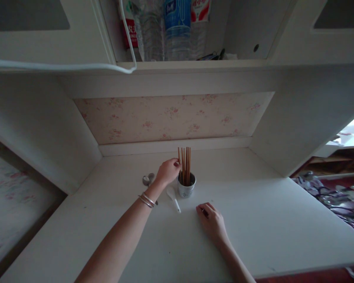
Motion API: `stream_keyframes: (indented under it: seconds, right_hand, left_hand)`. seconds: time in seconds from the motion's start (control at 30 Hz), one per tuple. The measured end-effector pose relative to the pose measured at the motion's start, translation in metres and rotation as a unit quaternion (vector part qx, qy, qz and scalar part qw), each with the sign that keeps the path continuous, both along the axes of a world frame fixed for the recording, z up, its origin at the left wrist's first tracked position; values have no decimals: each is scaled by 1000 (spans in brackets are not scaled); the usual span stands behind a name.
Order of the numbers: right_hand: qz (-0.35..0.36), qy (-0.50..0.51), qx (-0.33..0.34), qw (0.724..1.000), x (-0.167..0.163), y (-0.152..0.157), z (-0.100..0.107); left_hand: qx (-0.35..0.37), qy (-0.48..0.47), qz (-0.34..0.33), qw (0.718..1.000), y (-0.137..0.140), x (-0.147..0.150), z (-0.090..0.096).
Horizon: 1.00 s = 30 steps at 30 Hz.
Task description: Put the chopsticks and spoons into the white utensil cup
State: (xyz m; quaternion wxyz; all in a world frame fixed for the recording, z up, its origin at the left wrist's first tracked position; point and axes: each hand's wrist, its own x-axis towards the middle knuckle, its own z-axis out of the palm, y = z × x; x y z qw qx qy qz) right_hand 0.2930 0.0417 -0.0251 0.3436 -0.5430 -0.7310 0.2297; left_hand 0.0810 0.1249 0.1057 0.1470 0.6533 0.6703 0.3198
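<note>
mid-frame, the left hand (168, 171) pinches a chopstick (179, 153), likely light and stiff, best held near its top; the right hand (211, 222) lies loosely curled lower down.

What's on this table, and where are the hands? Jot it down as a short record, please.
Left hand: fingertips at the chopsticks; grip unclear
Right hand: fingers curled, near the table
Cup: pale, upright, holding the chopsticks
White spoon: lying left of the cup
Metal spoons: farther left, partly hidden
Shelf above: plastic bottles
</note>
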Motion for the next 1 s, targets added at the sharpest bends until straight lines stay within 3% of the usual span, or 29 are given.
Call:
stream_keyframes:
  seconds: [0.33, 0.53, 0.73, 0.87, 1.0]
  right_hand:
    - [4, 7, -4, 1000, 0, 0, 0]
    - [1, 9, 0, 1000, 0, -1, 1]
    - [11, -5, -13, 1000, 0, -2, -1]
    - [12, -16, -30, 999, 0, -3, -1]
    - [15, -3, -42, 999, -3, -3, 1]
  left_hand:
    - [24, -23, 12, 999, -10, -2, -11]
    - [36, -61, 22, 997, -29, -11, -12]
    - [34, -145, 50, 988, -84, -19, -37]
    - [-32, -264, 59, 962, -136, -19, -71]
    - [-88, -309, 105, 941, -180, -21, -99]
